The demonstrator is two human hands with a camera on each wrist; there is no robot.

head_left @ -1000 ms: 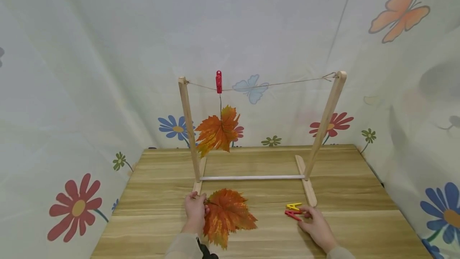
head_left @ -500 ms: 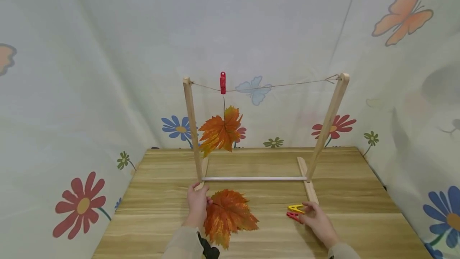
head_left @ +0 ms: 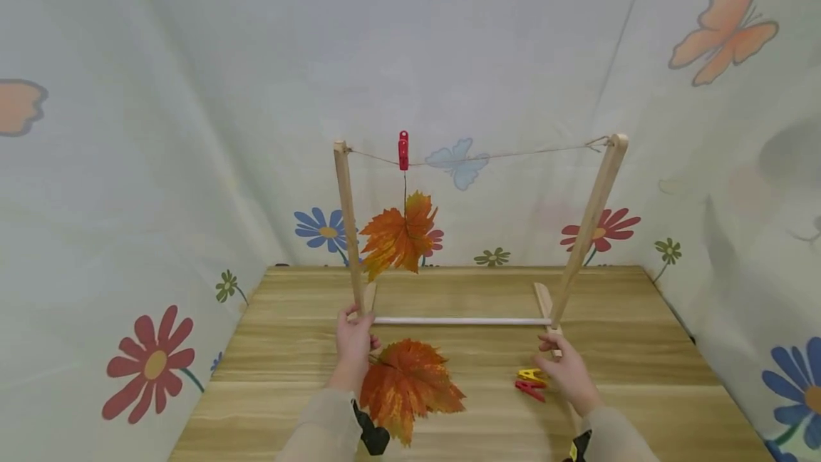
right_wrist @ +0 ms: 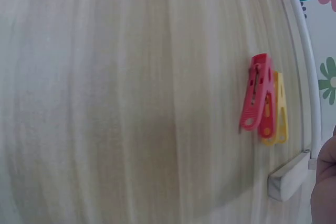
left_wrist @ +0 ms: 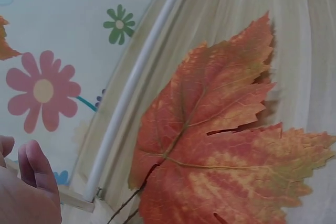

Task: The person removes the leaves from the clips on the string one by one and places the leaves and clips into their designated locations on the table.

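Note:
My left hand grips the foot of the left post of a wooden stand; in the left wrist view its curled fingers show at the lower left edge. Close by lies an orange-red artificial maple leaf, its stem towards that hand. My right hand is over the stand's right foot, fingers and thumb apart. Just left of it, red clothespins and a yellow clothespin lie together on the table. A red clothespin holds another maple leaf on the string.
A thin string spans the tops of the two posts, and a white rod joins them low down. Wood-grain table lies under everything. Behind it hangs a pale cloth printed with flowers and butterflies.
My right hand has left the clothespins and moved forward to the stand's right foot. My left hand has moved from beside the leaf's stem up to the left post's base.

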